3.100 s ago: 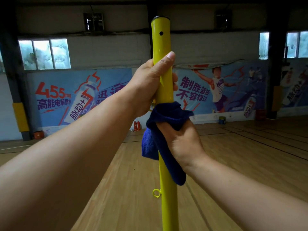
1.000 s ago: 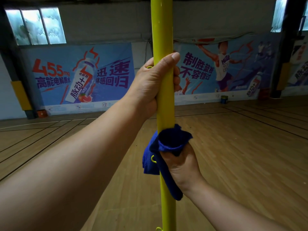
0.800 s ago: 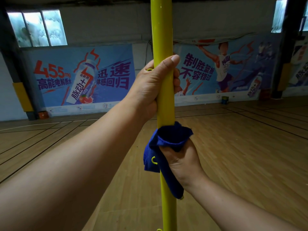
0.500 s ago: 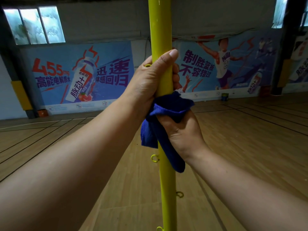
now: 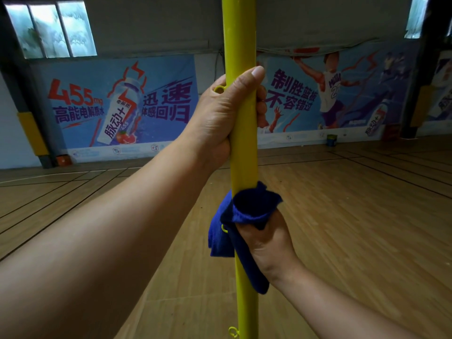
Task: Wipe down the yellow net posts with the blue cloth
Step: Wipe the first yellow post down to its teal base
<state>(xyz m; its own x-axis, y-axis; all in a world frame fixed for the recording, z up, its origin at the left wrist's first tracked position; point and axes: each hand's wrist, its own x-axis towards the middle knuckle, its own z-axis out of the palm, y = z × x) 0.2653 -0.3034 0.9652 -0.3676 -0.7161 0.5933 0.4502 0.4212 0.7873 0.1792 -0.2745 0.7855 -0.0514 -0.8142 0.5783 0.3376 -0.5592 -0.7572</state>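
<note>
Here the yellow net post stands upright at centre. The left hand clasps it high up; just below, the right hand squeezes the blue cloth around it, so wiping likely runs along its vertical length.

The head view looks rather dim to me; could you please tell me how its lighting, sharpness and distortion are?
Head view: dim hall lit through bright windows; yellow post and blue cloth sharp; wide-angle stretch enlarges the near left forearm.
</note>
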